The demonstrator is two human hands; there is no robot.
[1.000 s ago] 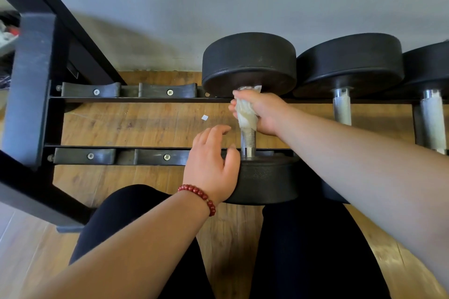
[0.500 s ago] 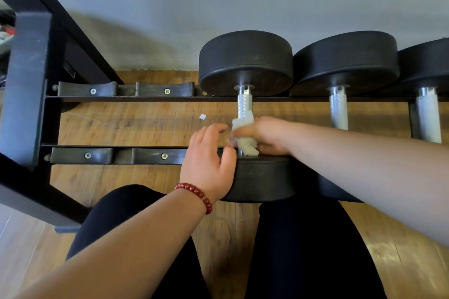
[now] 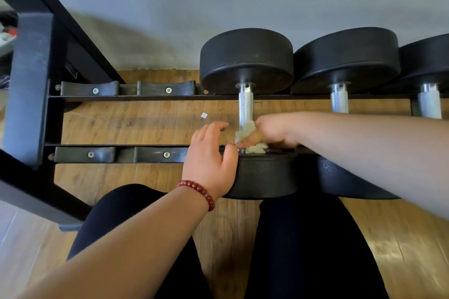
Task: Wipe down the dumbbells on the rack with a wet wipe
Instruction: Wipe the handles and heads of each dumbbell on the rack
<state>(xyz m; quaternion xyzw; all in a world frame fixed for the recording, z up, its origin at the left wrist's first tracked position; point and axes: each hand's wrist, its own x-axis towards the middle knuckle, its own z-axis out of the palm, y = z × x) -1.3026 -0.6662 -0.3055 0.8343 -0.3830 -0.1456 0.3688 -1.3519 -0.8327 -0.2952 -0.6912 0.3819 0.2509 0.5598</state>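
A black dumbbell [image 3: 246, 60] with a knurled steel handle [image 3: 246, 109] lies across the two rails of the rack [image 3: 145, 97]. My right hand [image 3: 272, 131] grips a crumpled white wet wipe [image 3: 245, 132] wrapped round the near end of that handle, just above the near head. My left hand [image 3: 209, 160] rests on the left edge of the near head [image 3: 264, 175], fingers loosely bent and holding nothing. Two more black dumbbells [image 3: 347, 58] lie side by side to the right; my right forearm hides part of them.
The rack's black frame post [image 3: 29, 85] stands at the left, with several unoccupied cradles [image 3: 90, 88] on both rails. A wooden floor [image 3: 145, 124] lies below, with a small white scrap [image 3: 204, 115] on it. My knees in black trousers are under the rack's front. A grey wall is behind.
My right hand has slid the wipe down the handle from the far head to the near head. The left hand has stayed on the near head.
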